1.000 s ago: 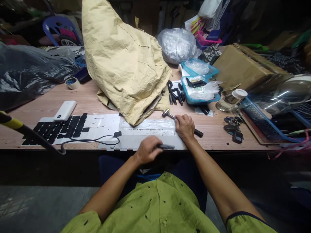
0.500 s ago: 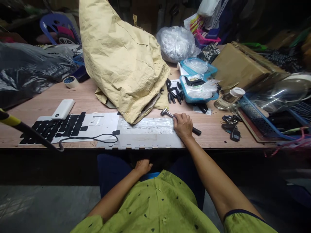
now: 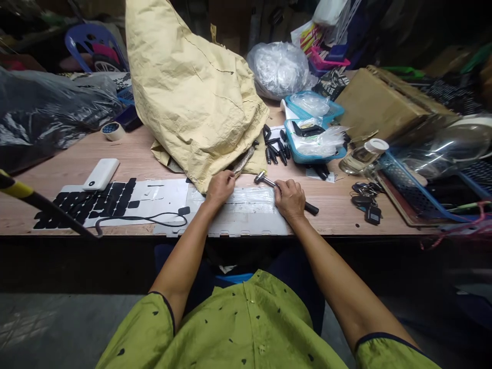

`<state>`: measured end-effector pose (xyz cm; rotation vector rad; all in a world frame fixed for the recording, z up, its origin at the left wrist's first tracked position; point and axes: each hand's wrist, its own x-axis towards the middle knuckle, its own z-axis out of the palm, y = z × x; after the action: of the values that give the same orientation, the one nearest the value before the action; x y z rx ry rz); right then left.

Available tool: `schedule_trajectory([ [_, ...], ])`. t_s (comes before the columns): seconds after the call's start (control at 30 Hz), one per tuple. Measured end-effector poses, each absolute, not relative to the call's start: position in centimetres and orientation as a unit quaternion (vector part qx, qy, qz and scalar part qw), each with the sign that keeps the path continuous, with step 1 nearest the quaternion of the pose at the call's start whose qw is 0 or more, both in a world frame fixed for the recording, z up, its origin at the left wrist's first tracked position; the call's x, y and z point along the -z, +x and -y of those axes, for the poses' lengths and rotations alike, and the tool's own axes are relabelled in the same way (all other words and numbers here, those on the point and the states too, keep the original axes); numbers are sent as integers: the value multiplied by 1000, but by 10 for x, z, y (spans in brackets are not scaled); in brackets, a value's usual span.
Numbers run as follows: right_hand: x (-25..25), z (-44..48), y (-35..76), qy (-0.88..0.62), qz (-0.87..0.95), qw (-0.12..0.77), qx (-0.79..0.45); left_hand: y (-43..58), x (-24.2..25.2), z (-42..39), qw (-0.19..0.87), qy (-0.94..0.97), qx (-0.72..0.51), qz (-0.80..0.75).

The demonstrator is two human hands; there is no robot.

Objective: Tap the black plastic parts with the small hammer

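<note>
A large tan paper sack [image 3: 196,92] lies slumped on the table, its creased mouth facing me. At the near edge of that mouth is my left hand [image 3: 220,188], its fingers closed on the paper; the fingertips are partly hidden. My right hand [image 3: 290,199] is wrapped around a small hammer [image 3: 311,208] with a metal head and black handle, resting at the right end of a clear-taped board [image 3: 249,197]. Several black pointed plastic pieces [image 3: 282,154] lie beyond the hammer, beside the sack.
Left of the board are a sheet of black stickers [image 3: 123,197], a white power bank [image 3: 101,174], a cable [image 3: 154,220] and a tape roll [image 3: 113,131]. To the right are blue baskets [image 3: 295,156], a jar [image 3: 359,159], keys [image 3: 371,212] and a cardboard box [image 3: 376,102].
My left hand has risen from my lap to the mouth of the paper sack and closed on its edge. My right hand stays in place with the hammer.
</note>
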<state>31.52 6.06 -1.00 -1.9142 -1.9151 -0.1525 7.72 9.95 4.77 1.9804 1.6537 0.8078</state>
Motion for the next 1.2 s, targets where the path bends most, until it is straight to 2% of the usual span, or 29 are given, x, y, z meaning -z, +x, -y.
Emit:
schedule_trajectory([
  [0.1,9,-60,314,-694,686,211,49,52,-30,-117,123,678,-308,-656],
  [0.23,9,-60,312,-699,682,209,48,36,-23,-123,93,663,-313,-674],
  [0.47,12,-61,311,-695,684,214,58,60,-43,-118,74,679,-124,-720],
  [0.67,13,-62,310,-696,682,213,65,66,-53,-120,59,699,-71,-709],
  [0.8,13,-62,309,-695,683,214,66,66,-58,-115,55,731,-102,-673],
  [0.93,13,-62,309,-692,685,216,68,73,-59,-88,47,808,-189,-556],
  [1.07,14,-62,310,-689,687,221,69,81,-41,-55,103,860,-184,-464],
  [1.2,13,-62,311,-685,690,223,66,77,-16,-45,161,846,-204,-466],
])
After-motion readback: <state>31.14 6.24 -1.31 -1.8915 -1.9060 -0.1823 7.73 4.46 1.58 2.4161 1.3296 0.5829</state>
